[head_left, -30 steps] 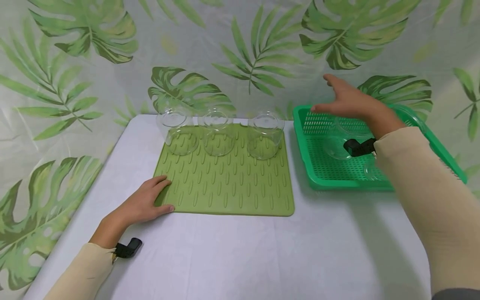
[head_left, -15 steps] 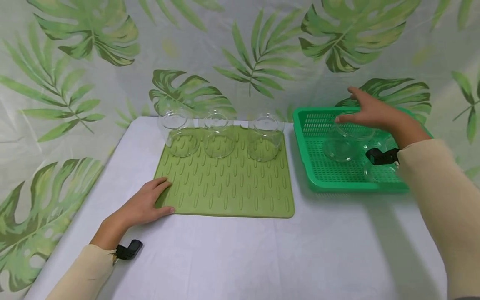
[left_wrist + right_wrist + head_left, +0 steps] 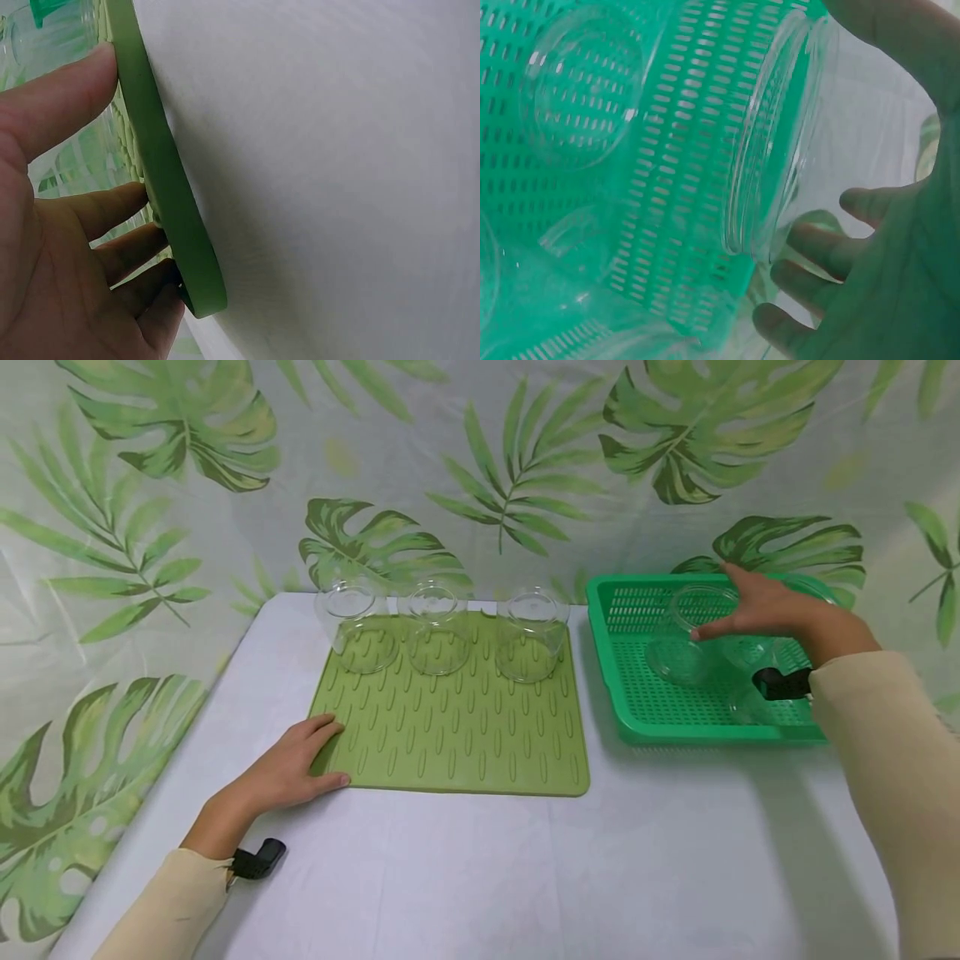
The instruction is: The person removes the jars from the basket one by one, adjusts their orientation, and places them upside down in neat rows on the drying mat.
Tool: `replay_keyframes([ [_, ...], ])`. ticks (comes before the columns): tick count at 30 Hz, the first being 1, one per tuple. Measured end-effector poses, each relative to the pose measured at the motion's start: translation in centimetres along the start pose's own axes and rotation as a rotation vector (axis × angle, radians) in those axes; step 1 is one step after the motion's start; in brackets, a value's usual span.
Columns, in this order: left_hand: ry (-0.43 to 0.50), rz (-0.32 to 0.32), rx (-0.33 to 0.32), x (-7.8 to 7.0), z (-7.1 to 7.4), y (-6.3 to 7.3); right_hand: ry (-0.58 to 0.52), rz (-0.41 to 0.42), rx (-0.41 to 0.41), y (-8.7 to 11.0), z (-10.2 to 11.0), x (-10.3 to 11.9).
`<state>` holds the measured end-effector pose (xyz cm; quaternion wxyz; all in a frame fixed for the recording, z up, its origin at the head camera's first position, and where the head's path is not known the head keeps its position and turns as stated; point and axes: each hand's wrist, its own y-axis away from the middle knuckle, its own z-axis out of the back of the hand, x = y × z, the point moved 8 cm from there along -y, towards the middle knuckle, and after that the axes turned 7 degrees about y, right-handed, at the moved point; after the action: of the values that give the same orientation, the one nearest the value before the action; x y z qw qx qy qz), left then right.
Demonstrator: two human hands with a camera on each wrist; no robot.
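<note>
My left hand (image 3: 281, 768) rests at the left front corner of a green ribbed drying mat (image 3: 465, 727). In the left wrist view, its thumb and fingers touch the edge of the mat (image 3: 169, 176), fairly straight. Three clear round containers (image 3: 437, 631) stand in a row along the back of that mat. My right hand (image 3: 780, 610) is spread over a green basket (image 3: 712, 731), thumb apart from fingers, beside another clear container (image 3: 675, 656). In the right wrist view, the fingers (image 3: 817, 251) are extended right at the rim of the clear container (image 3: 757, 142).
More clear containers (image 3: 750, 702) lie in the basket under and in front of the right hand. A white cloth (image 3: 480, 868) covers the table. Behind it hangs a leaf-patterned sheet (image 3: 540, 443).
My right hand has moved right and down, from above the basket's back left to beside a container inside it. The left hand stays at the mat's corner.
</note>
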<state>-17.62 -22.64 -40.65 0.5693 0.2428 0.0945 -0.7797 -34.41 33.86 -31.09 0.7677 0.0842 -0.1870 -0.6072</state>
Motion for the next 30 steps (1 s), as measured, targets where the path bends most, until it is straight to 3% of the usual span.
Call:
replay_keyframes([
  [9, 0.007, -0.001, -0.002, 0.1, -0.1, 0.1, -0.059, 0.001, 0.067, -0.2, -1.2, 0.4],
  [30, 0.012, 0.002, -0.002, 0.2, -0.1, 0.0, -0.051, 0.01, 0.029, -0.6, -1.7, -0.1],
])
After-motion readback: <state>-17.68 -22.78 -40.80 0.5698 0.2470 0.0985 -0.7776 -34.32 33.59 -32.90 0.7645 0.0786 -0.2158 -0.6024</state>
